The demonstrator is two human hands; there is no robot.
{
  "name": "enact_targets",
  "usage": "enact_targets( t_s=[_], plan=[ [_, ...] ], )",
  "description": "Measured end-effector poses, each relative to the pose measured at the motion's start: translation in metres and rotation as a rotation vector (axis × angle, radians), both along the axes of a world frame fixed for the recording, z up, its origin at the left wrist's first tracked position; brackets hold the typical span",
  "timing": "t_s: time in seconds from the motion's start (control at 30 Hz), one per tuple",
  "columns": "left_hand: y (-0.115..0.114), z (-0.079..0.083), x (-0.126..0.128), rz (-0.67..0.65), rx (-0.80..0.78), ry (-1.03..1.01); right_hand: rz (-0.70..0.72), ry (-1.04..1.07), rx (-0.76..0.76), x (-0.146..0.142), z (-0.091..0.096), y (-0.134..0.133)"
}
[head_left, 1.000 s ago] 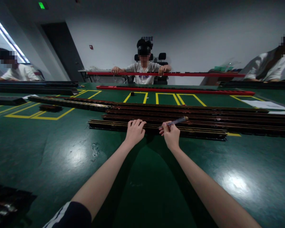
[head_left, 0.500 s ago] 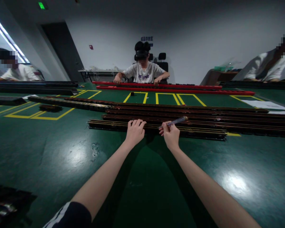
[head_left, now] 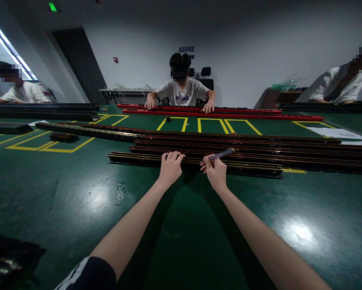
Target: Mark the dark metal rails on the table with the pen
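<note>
- Left hand [head_left: 171,167]: half curled over the rail [head_left: 132,159]; cannot tell if gripping;
- Right hand [head_left: 215,171]: closed round a tool [head_left: 222,154], over the rail;
- Other rails [head_left: 307,155]: just behind it

long dark rail [head_left: 191,164], brassy lines, lying crosswise, clear-handled tool [head_left: 223,153] slanted over it

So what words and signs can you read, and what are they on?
"成品存放区": blue writing on the far wall.
"ZE LOUS", middle unclear: shirt of the person opposite.
Too small or blurred: strip below the writing, green sign, red wall plate.
</note>
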State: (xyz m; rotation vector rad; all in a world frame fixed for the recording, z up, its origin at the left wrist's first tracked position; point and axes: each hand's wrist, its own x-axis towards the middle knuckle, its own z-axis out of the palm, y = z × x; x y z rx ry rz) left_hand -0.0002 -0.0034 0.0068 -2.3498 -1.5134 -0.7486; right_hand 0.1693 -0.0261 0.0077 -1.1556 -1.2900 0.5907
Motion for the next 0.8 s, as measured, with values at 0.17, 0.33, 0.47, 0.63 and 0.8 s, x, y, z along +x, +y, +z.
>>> enact_targets(
  t_s=[0.17,0.33,0.47,0.63,0.8],
  plan=[
    [0.0,0.0008,-0.0008,0.005,-0.001,0.005,0.043,0.017,-0.01,-0.0005,-0.0016,0.0018],
    [0.0002,0.0019,-0.0016,0.001,-0.012,-0.016,0.044,0.032,-0.006,-0.0003,-0.003,0.0027],
    [0.0004,0.0025,-0.002,-0.015,-0.02,-0.033,0.031,0.033,-0.015,-0.0007,-0.0023,0.0024],
    [0.0007,0.0021,-0.0021,-0.041,-0.015,-0.04,0.022,0.049,-0.021,-0.001,-0.0008,0.0018],
    [0.0018,-0.0001,-0.0022,-0.049,0.004,-0.025,0.014,0.05,-0.005,-0.0008,-0.0006,0.0011]
  ],
)
